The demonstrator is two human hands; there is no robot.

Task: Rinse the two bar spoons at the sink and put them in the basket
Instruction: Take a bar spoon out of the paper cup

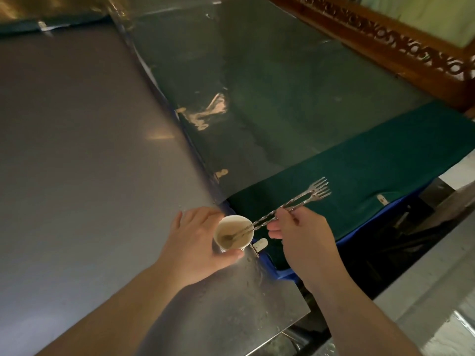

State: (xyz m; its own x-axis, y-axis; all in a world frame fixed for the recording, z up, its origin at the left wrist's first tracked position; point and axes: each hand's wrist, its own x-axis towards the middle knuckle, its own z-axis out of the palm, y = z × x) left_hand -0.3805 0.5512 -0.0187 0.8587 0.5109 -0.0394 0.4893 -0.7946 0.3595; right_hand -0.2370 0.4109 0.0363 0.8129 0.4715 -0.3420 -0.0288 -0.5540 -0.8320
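Note:
Two twisted metal bar spoons (295,204) with fork-shaped ends lie side by side, their bowls down inside a small white paper cup (232,233) holding pale liquid. My right hand (300,240) pinches both shafts near the middle, the fork ends pointing up to the right. My left hand (195,240) wraps around the cup, which stands on the steel counter (90,150) at its right edge. The sink and the basket are not clearly in view.
A dark green cloth (372,170) drapes over a blue crate (282,272) to the right of the cup. A steel backsplash (270,86) rises behind, with a carved wooden frame (398,39) above it. More steel surface (437,291) lies at the lower right.

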